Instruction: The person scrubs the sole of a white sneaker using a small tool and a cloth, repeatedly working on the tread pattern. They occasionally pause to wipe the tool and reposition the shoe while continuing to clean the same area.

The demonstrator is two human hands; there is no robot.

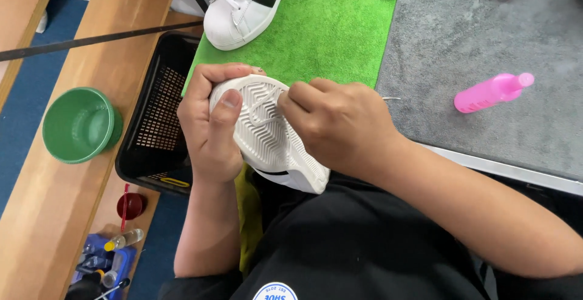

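A white sneaker [267, 136] is turned sole up in front of my chest. My left hand [209, 124] wraps its toe end, thumb pressed on the ribbed sole. The fingertips of my right hand [334, 124] pinch a thin white lace or thread against the sole near the toe. A thin metal tip sticks out to the right of my right hand; what it belongs to is hidden. The matching white sneaker with black stripes [249, 2] stands on a green towel [328, 33] further away.
A grey mat [473, 39] to the right carries two pink bottles [493, 91] lying down. A black mesh basket [155, 112] stands at the left, next to a green bowl [79, 124] on a wooden bench [42, 215]. Small bottles and tools lie at the lower left.
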